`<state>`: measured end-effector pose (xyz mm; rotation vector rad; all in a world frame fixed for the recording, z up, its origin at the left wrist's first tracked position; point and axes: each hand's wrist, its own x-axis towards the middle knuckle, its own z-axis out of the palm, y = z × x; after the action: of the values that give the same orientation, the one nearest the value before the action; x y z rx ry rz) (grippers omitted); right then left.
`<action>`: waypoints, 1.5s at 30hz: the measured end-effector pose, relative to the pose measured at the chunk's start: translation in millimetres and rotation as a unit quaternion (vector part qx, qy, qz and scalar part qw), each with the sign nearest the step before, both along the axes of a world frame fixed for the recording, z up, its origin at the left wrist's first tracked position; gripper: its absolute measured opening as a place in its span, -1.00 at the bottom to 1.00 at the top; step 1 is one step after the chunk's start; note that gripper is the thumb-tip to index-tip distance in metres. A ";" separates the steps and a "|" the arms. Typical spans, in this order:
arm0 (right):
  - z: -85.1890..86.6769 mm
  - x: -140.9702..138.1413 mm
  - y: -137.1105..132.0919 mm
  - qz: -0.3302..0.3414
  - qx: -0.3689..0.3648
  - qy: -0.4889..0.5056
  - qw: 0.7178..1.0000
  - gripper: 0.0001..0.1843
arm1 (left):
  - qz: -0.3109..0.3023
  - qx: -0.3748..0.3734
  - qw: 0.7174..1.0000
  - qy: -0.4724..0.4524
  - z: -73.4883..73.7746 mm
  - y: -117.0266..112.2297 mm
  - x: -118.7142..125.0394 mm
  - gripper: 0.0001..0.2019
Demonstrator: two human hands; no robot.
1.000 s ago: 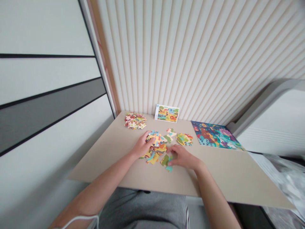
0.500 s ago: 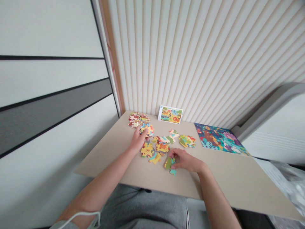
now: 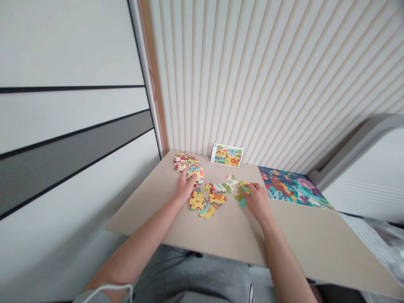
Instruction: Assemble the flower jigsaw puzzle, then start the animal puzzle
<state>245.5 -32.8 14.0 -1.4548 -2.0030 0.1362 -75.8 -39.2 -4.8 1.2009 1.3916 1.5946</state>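
My left hand (image 3: 185,185) is closed around a bunch of jigsaw puzzle pieces (image 3: 196,174), thumb on top, at the left of the table. My right hand (image 3: 258,199) has its fingers bent over green puzzle pieces (image 3: 241,195) on the right; it grips some of them, and its fingertips partly hide which ones. Between the hands lies a loose cluster of yellow and orange puzzle pieces (image 3: 208,201). Just behind that cluster are a few pale and green pieces (image 3: 231,180).
A heap of reddish puzzle pieces (image 3: 182,160) sits at the back left. A picture card (image 3: 226,155) leans against the ribbed wall (image 3: 195,84). At the right back lies a dark blue assembled puzzle (image 3: 292,187). The beige table (image 3: 299,235) runs to the right.
My right hand has carried green puzzle pieces from the front of the table back and right to the green pile. My left hand still holds its bunch. The view has shifted slightly.
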 end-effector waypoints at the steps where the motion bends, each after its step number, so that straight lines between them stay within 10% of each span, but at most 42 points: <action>1: -1.9 -1.8 -0.5 -0.013 0.017 -0.010 1.000 -0.74 | 0.004 0.000 1.000 0.006 0.1 -0.9 -0.7 -0.47; 12: 1.5 -97.4 -39.9 0.269 0.026 -0.077 0.960 -0.65 | 0.005 0.050 0.940 0.338 29.1 -13.2 -61.1 -0.60; 18: -6.3 -111.8 -34.5 0.344 0.032 -0.089 0.934 -0.68 | -0.024 0.031 0.889 0.457 13.1 -31.7 -99.2 -0.73; 29: -11.2 -107.0 -37.1 0.338 0.062 -0.055 0.937 -0.72 | 0.051 0.067 0.859 0.506 -9.5 -41.0 -107.3 -0.63; 37: -5.4 -106.8 -45.1 0.358 0.134 -0.048 0.923 -0.70 | -0.206 0.234 0.734 0.604 6.6 -67.2 -60.3 -0.20; 45: -8.7 -109.3 -45.8 0.351 0.085 -0.067 0.930 -0.41 | -0.159 0.215 0.759 0.594 7.3 -72.5 -64.1 -0.30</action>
<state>136.1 -78.6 5.3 -0.5992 -2.4975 0.1636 -139.8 -111.7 2.5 2.8573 1.3276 0.8206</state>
